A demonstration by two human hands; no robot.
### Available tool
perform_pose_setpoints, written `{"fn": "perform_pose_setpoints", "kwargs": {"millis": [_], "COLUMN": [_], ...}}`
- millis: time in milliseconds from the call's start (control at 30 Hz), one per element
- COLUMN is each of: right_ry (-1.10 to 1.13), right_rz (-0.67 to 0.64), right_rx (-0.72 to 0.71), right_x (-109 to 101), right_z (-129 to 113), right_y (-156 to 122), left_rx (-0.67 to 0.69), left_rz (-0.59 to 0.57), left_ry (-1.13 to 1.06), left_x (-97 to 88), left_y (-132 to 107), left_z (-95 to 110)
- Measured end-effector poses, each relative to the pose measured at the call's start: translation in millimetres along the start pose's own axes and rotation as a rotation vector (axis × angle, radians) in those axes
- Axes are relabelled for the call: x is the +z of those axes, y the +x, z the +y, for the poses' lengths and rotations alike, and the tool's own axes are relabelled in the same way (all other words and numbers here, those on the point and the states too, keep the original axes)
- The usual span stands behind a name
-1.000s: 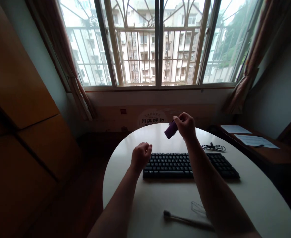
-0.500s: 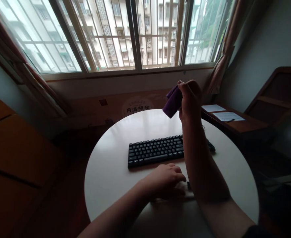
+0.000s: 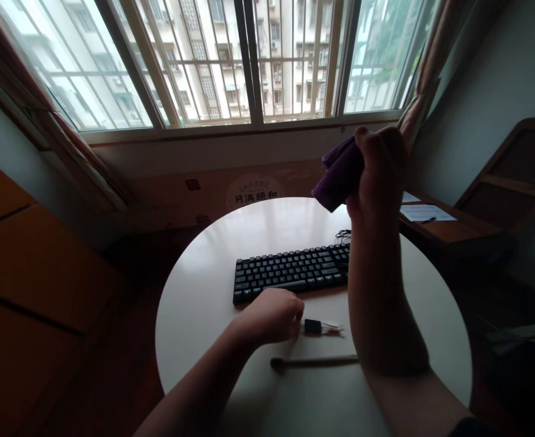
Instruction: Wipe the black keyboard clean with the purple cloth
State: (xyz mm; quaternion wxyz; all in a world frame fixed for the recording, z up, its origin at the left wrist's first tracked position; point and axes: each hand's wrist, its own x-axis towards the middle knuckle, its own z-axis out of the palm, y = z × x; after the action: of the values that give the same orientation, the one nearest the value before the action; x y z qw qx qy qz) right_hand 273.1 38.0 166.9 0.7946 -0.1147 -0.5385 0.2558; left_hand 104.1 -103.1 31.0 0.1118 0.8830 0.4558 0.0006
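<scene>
My right hand [image 3: 379,167] is raised over the far right of the table, its fingers closed on a folded purple cloth [image 3: 340,176] that hangs out to the left. My left hand [image 3: 276,312] is low, just in front of a black keyboard [image 3: 289,270]. Its fingers are curled at the left end of a small keycap puller [image 3: 313,326] with a black middle and thin pale prongs pointing right. The fingertips are partly hidden. Below the puller lies a slim brush [image 3: 315,362] with a dark head; my right forearm covers its other end. That forearm also hides the keyboard's right end.
The round white table [image 3: 194,303] carries these things. A coiled black cable [image 3: 342,234] lies behind the keyboard. To the right, papers [image 3: 424,212] and a pen [image 3: 429,220] rest on a wooden surface. A barred window [image 3: 249,67] is ahead, with an orange cabinet [image 3: 34,261] to the left.
My left hand has moved left, and the keycap puller has shifted left with it. My right hand has moved right and slightly up with the purple cloth. The brush now shows more fully.
</scene>
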Motion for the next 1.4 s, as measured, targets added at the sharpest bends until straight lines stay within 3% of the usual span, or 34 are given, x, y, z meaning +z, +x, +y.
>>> {"fn": "perform_pose_setpoints", "kwargs": {"millis": [133,367,533,667,867,933,1000,1067,1167,1333,1400], "right_ry": [0.016,0.021,0.008,-0.012,-0.116,-0.163,-0.203,-0.221,-0.290,-0.653,-0.652], "right_rz": [0.012,-0.050,-0.033,0.013,0.223,0.246,0.231,0.144,-0.201,-0.891,-0.993], "right_rx": [-0.042,0.036,0.005,0.022,-0.032,-0.062,-0.077,-0.041,0.096,0.332,0.366], "right_x": [-7,-8,-3,7,19,21,25,33,51,79,85], "right_z": [-2,6,7,3,0,8,22,39,68,113,126], "right_y": [2,3,3,-1,-7,-9,-13,-22,-49,-131,-162], "left_rx": [-0.100,0.062,0.104,0.161,0.182,0.151,0.047,-0.117,-0.354,-0.570,-0.579], "left_rz": [-0.099,-0.113,-0.094,-0.088,-0.146,-0.116,-0.010,0.132,0.247,0.125,0.101], "left_ry": [-0.024,-0.005,0.045,0.030,-0.033,-0.088,-0.091,-0.043,0.025,0.070,0.073], "left_x": [-14.2,-3.0,3.2,5.4,0.0,-5.8,-11.3,-14.5,-14.5,-10.4,-8.5], "left_y": [-13,-7,-6,-7,-9,-10,-12,-14,-17,-19,-18], "left_z": [-7,25,36,36,30,25,17,5,-17,-40,-43]}}
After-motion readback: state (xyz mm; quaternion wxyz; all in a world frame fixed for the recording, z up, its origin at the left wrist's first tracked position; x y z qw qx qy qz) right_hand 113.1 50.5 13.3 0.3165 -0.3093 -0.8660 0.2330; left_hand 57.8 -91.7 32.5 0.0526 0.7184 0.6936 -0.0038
